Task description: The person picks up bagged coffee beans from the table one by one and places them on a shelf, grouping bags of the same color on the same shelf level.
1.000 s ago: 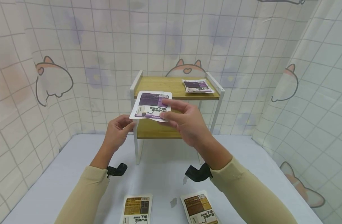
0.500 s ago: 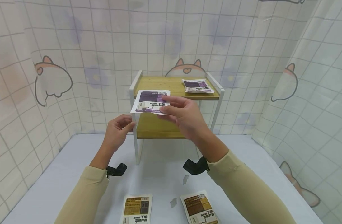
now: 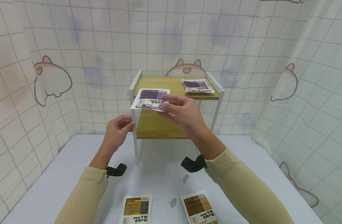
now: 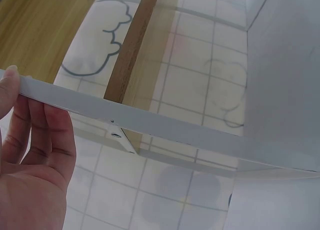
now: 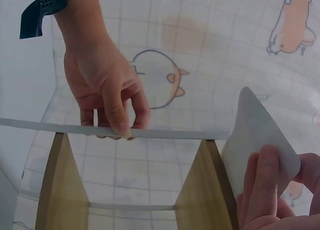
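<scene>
In the head view my right hand [image 3: 185, 115] pinches a purple and white flat packet [image 3: 150, 99] by its right edge, thumb on top and fingers below. The packet is at the front left of the top board of a small two-tier shelf [image 3: 159, 83]; whether it touches the board I cannot tell. My left hand [image 3: 117, 130] grips the shelf's white front left post [image 4: 165, 125] between thumb and fingers, between the two boards. On the top board's right side lie purple packets [image 3: 197, 86], seemingly stacked. The right wrist view shows the held packet's pale underside [image 5: 260, 135].
Two brown and yellow packets, a left one [image 3: 136, 209] and a right one [image 3: 200, 207], lie on the pale table [image 3: 159, 174] near its front. The lower board [image 3: 156, 124] sits under the held packet. A grid-patterned curtain [image 3: 109, 37] surrounds the table.
My right hand has moved slightly up and forward with the purple packet, which now lies flatter to the view. The left hand stays on the post.
</scene>
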Motion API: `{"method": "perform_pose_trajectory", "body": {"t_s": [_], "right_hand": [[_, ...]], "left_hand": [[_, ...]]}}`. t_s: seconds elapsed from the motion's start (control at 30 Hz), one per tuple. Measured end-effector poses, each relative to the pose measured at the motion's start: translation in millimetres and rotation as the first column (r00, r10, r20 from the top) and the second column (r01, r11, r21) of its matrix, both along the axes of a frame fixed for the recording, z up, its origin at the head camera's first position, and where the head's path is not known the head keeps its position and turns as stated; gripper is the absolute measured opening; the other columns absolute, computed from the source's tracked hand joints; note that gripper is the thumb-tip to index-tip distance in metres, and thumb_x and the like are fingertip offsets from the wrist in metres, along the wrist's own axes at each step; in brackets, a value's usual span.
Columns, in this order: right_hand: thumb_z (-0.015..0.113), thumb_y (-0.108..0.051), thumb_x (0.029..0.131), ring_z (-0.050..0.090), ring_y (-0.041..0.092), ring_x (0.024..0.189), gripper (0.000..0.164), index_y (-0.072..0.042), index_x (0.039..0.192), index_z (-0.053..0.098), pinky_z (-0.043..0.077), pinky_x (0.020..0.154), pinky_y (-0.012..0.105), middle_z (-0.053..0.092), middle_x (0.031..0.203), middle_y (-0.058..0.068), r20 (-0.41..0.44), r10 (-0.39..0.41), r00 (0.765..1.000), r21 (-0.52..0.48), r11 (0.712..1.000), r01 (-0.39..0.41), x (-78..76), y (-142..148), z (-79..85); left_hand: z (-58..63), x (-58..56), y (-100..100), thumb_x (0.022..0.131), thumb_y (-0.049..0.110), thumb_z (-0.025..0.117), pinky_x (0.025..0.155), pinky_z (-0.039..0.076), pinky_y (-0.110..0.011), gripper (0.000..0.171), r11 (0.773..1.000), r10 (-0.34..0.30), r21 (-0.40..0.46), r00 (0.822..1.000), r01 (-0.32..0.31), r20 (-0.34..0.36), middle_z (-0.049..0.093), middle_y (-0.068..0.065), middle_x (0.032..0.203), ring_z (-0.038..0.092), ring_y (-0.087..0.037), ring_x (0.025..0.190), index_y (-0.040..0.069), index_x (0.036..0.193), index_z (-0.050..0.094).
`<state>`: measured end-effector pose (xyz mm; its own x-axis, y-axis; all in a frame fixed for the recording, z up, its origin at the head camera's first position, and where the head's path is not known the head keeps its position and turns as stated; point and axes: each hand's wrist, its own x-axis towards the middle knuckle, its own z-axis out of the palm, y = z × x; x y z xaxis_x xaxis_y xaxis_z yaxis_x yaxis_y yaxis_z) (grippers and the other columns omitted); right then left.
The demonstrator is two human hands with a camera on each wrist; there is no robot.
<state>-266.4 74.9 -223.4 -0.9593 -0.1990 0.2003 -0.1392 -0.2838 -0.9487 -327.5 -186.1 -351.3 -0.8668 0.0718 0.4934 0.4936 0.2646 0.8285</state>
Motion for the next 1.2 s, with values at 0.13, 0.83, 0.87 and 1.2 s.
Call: {"method": "perform_pose_trajectory", "body": {"t_s": [0.13,0.83,0.87,1.2], "right_hand": [[0.073,-0.005,0.094,0.069,0.029,0.114,0.034,-0.005,0.128,0.071,0.061,0.09,0.032,0.061,0.136,0.012,-0.005,-0.01,1.0,0.005,1.0,0.01,-1.7,0,0.1],[0.075,-0.007,0.092,0.073,0.028,0.108,0.031,-0.001,0.122,0.072,0.061,0.089,0.032,0.068,0.126,0.014,-0.017,-0.054,0.998,0.014,0.998,0.054,-8.7,-5,5.5],[0.076,-0.007,0.092,0.073,0.028,0.108,0.031,-0.001,0.122,0.072,0.061,0.089,0.032,0.069,0.126,0.015,-0.016,-0.055,0.998,0.015,0.998,0.055,-9.0,-5,5.7],[0.075,-0.008,0.092,0.073,0.027,0.11,0.028,-0.001,0.119,0.073,0.061,0.089,0.031,0.069,0.125,0.013,0.005,-0.081,0.997,0.017,0.997,0.081,-11.6,-7,7.7]], "left_hand": [[0.7,1.0,0,0.099,0.023,0.07,0.084,0.058,-0.018,0.029,1.0,-0.003,0.003,1.0,0.003,0.0,0.071,-0.021,0.115,0.069,-0.009,0.094,0.004,0.12,0.068],[1.3,2.4,1,0.098,0.024,0.07,0.083,0.059,-0.018,0.028,1.0,0.002,-0.005,1.0,-0.002,0.002,0.072,-0.02,0.115,0.07,-0.008,0.093,0.007,0.12,0.069],[1.4,2.5,1,0.098,0.024,0.07,0.083,0.059,-0.018,0.028,1.0,0.003,-0.004,1.0,-0.003,0.004,0.072,-0.02,0.115,0.07,-0.008,0.093,0.007,0.12,0.069],[-0.4,-0.2,0,0.099,0.023,0.07,0.083,0.059,-0.019,0.026,1.0,0.003,-0.003,1.0,-0.003,-0.001,0.072,-0.017,0.112,0.07,-0.011,0.092,0.007,0.119,0.069]]}}
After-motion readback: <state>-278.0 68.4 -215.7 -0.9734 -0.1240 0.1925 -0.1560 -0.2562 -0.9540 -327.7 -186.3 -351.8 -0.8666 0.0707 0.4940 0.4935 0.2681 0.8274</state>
